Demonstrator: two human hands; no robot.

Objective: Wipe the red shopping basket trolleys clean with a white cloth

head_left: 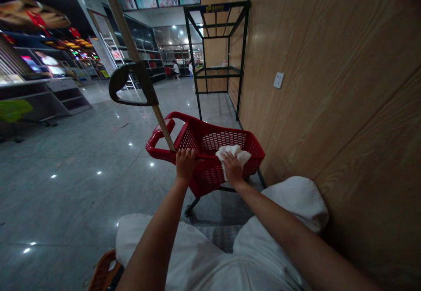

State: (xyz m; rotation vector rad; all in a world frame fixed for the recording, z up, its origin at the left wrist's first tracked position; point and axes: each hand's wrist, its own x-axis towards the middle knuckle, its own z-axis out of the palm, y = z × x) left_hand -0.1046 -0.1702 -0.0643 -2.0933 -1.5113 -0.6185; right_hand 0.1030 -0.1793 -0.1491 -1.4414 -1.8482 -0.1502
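Note:
In front of me stands a red plastic shopping cart [230, 134] with perforated basket walls. My left hand [186, 165] is closed over the near rim of its basket, close to the handle end. Farther right along this rim, my right hand [233, 168] presses a crumpled white cloth [242, 156] against the side, fingers bent over it. Just beyond my left hand, a light-coloured pole [128, 32] with a dark looped grip [144, 85] slants up to the left; its lower end is hidden at the cart.
A wood-panelled wall [312, 85] with a socket [278, 80] runs close on the right. Behind the cart stands a dark metal frame rack [243, 58]. Part of an orange-brown object [103, 271] shows at lower left. People and counters are in the background.

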